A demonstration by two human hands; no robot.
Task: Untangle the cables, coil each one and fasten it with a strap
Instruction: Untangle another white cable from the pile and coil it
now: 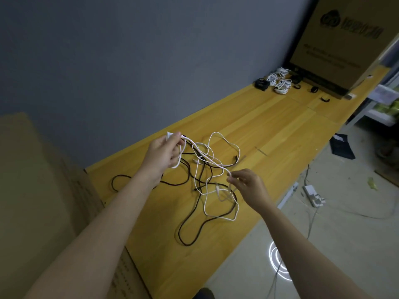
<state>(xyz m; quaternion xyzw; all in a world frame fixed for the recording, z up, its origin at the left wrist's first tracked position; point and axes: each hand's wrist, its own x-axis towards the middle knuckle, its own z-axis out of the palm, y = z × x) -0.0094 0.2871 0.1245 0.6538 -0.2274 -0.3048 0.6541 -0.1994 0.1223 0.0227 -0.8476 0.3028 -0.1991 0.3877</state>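
The left hand point(166, 151) gripped one end of the white cable point(216, 162), fingers curled round it, raised above the wooden tabletop point(269, 126). The right hand point(248, 186) pinched the same cable farther along. Its remaining loops lay tangled with a black cable point(190, 229) on the tabletop. Coiled cables point(278, 79) and loose straps point(325, 99) lay at the far end beside a cardboard box point(345, 44).

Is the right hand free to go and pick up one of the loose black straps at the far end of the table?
Probably not yet: the right hand pinches the white cable, and the black straps lie far off beside the cardboard box.
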